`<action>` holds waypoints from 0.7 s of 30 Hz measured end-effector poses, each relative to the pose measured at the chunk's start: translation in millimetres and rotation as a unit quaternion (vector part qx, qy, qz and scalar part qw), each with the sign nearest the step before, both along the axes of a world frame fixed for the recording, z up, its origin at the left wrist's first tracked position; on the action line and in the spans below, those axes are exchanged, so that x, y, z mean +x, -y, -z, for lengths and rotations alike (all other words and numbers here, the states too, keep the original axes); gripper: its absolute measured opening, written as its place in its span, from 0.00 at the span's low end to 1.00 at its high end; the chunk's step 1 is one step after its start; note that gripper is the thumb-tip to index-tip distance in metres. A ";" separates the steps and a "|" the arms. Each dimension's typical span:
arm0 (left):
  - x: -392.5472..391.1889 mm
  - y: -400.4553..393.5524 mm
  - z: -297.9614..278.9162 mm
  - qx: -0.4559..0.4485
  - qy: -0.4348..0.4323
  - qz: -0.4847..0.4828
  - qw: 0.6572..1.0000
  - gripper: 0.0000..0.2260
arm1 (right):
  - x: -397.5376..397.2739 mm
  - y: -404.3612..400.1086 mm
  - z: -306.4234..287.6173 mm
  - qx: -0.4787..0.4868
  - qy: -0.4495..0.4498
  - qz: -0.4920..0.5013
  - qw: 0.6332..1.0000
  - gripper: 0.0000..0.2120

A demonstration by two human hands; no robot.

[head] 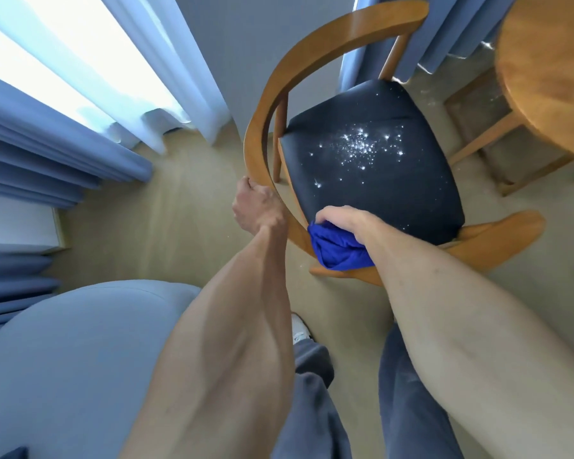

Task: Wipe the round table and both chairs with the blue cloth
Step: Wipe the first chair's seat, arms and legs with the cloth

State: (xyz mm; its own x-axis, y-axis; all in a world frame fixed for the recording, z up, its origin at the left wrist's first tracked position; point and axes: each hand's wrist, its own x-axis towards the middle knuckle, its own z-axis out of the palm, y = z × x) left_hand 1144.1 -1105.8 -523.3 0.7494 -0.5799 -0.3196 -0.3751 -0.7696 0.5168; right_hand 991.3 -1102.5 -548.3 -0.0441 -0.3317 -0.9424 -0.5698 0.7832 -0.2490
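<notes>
Your left hand [254, 207] grips the curved wooden backrest [262, 127] of the chair [378, 167], fingers curled round the rail so that most of them are hidden behind the wood. Your right hand [342, 223] holds the bunched blue cloth [335, 250] at the near edge of the dark seat cushion [395, 193]; the fingers are clamped on the cloth, though their tips are buried in its folds. White specks [362, 145] lie scattered over the middle of the cushion, well apart from the cloth. The round bench [550, 71] stands to the right of the chair, cut off by the frame's edge, so only part of its top and legs shows. The second chair cannot be made out. Blue curtains [47, 154] hang to the left, partly out of frame.
</notes>
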 end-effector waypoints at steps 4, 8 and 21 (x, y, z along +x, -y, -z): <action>19.3 9.1 8.5 -0.042 -0.058 -0.025 0.997 0.12 | 6.3 10.0 0.0 0.035 0.108 0.126 0.986 0.11; 27.5 18.7 16.2 -0.044 -0.101 -0.061 0.992 0.10 | 8.5 20.7 0.4 0.067 0.232 0.119 0.963 0.04; 45.0 64.5 38.9 -0.021 -0.276 -0.200 0.940 0.10 | 54.2 84.1 22.9 -0.073 0.249 0.251 0.933 0.19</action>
